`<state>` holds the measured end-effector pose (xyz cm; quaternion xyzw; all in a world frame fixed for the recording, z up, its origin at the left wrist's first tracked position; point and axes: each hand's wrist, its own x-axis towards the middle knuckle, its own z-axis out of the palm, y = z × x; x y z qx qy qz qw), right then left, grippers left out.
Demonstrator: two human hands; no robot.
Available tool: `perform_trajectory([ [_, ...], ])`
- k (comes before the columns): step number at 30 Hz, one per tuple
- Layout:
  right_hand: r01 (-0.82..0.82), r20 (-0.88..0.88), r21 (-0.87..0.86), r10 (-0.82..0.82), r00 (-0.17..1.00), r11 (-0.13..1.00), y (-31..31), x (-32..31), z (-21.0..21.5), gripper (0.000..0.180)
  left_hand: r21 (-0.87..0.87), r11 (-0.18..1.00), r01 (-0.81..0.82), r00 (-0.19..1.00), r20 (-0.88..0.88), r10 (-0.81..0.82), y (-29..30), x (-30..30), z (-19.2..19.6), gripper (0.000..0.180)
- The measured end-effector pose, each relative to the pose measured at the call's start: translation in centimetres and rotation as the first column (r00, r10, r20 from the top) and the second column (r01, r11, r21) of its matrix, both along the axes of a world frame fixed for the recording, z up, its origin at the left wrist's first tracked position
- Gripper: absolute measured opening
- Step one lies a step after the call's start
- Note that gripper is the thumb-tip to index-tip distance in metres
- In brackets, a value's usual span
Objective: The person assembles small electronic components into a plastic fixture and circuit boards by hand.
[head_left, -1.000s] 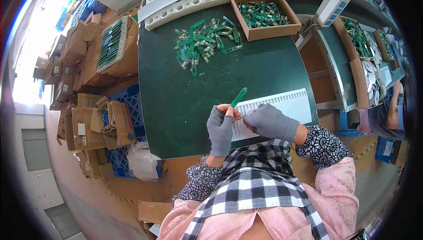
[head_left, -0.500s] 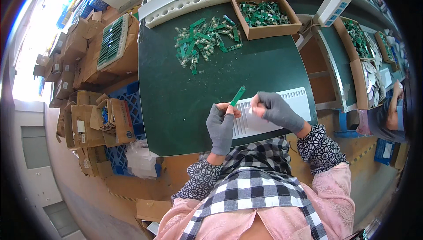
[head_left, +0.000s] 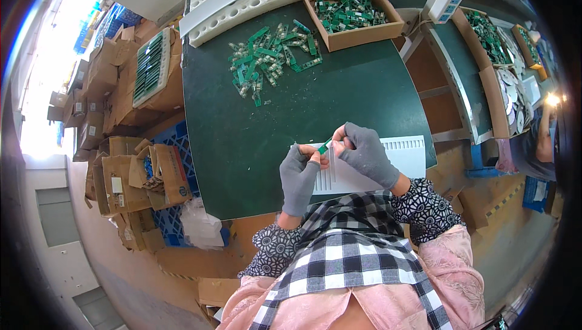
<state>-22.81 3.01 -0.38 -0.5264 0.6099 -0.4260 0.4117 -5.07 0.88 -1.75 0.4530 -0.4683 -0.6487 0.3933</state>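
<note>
My left hand [head_left: 298, 175], in a grey fingerless glove, pinches a small narrow green circuit board [head_left: 324, 147] between thumb and fingers. My right hand [head_left: 368, 155], gloved the same way, has its fingertips closed at the board's far end. A tiny white piece [head_left: 329, 144] shows there, at the right fingertips; it looks like a small label, but is too small to be sure. Beneath both hands lies a white sheet [head_left: 405, 155] with rows of narrow strips, near the table's front edge. The hands partly cover it.
On the dark green table [head_left: 242, 154] a loose pile of circuit boards [head_left: 270, 57] lies farther off. A cardboard box [head_left: 364, 38] of boards stands at the back right, beside a white foam tray [head_left: 279, 0]. Cartons [head_left: 145, 175] are stacked left; a co-worker's arm [head_left: 544, 139] shows right.
My right hand has moved left and up to the board's far end, bringing the white piece against it. The board now appears lower and mostly hidden by fingers. The view has shifted slightly.
</note>
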Motion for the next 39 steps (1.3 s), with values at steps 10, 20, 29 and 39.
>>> perform_trajectory([
  [10,0.008,-0.037,0.008,-0.007,0.999,1.000,0.2,0.5,-0.2,0.010,-0.006,1.000,-0.003,1.000,-0.004,0.003,0.3,0.1,0.1,0.007],
  [20,0.011,-0.058,0.021,-0.009,0.998,1.000,-0.4,0.4,-0.2,0.013,0.007,1.000,-0.007,1.000,-0.005,0.007,-0.3,-0.3,0.5,0.008],
  [29,-0.181,0.314,0.124,0.135,0.940,0.976,-1.5,-2.2,1.6,0.018,-0.012,0.999,0.034,0.997,-0.074,-0.035,0.1,0.6,0.3,0.012],
  [39,0.092,-0.518,-0.301,-0.244,0.820,0.949,-12.9,-6.2,3.9,0.031,-0.046,0.999,0.006,0.991,-0.137,-0.012,0.2,0.8,0.3,0.014],
])
